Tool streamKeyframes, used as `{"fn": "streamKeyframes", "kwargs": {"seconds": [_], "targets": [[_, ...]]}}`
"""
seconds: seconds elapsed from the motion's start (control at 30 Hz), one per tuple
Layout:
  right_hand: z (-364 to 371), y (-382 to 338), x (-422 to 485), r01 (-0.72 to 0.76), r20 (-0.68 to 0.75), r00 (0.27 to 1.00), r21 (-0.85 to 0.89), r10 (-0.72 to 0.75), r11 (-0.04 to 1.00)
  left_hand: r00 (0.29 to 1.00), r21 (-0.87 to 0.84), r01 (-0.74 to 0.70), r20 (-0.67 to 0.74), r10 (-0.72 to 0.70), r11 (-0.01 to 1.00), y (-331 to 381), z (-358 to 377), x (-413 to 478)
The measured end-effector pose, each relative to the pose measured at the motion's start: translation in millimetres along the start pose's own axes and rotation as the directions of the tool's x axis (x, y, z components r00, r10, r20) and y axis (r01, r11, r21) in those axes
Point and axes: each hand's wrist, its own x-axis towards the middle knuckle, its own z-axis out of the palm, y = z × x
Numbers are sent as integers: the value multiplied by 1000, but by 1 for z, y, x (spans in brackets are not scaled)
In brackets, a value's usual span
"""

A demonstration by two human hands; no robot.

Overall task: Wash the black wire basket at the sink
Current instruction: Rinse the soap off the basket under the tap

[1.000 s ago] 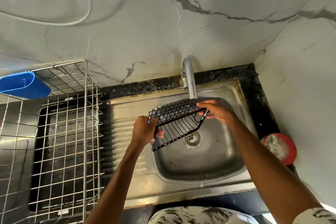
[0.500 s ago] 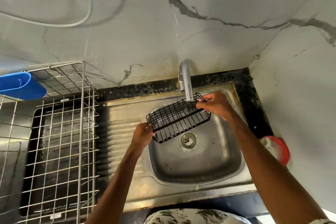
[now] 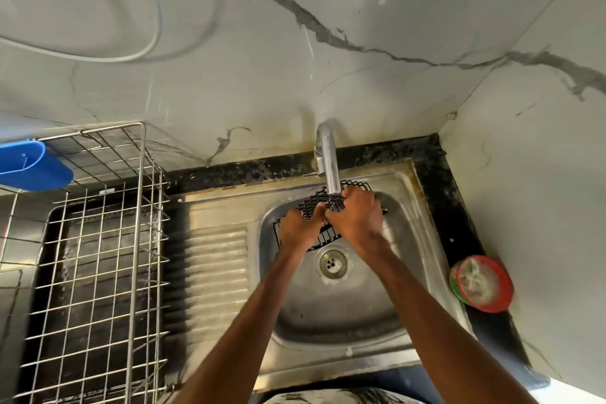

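Having been lowered beneath the faucet (image 3: 329, 164), the black wire basket (image 3: 308, 207) is held at 12 o'clock in the sink (image 3: 311, 367). It is grasped by the left hand (image 3: 300, 229) and right hand (image 3: 357, 223), earlier at opposite ends, now side by side.

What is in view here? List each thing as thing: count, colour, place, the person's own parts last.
sink: 1, steel, centre
tap: 1, silver, at the sink's back
wire basket: 1, black, held under the tap
counter: 1, black, around the sink
dish rack: 1, silver, left of the sink
container: 1, blue, on the rack, far left
tub: 1, red-rimmed, right of the sink
cable: 1, white, on the wall, upper left
left hand: 1, holds the basket's left end
right hand: 1, holds the basket below the tap
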Motion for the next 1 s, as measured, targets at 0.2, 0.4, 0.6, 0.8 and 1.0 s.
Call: {"fn": "streamKeyframes", "kwargs": {"seconds": [0.2, 0.4, 0.6, 0.8, 1.0], "targets": [[20, -10, -23, 119, 32, 992, 7, -119, 993, 987, -146, 158, 61, -151, 977, -8, -13, 8], [16, -3, -36, 275, -17, 962, 51, -274, 960, 983, -137, 185, 21, -184, 973, -19, -18, 8], [35, 12, -37, 601, 209, 791, -86, -575, 795, 985, -75, 173, 23, -172, 982, -18, -22, 0], [30, 46, -9, 531, 259, 801, 106, -539, 841, 984, -123, 177, 20, -175, 977, -30, -32, -3], [33, 39, -23, 426, 268, 852, 145, -450, 893, 988, -76, 151, -15, -153, 986, -34, -31, -3]]}}
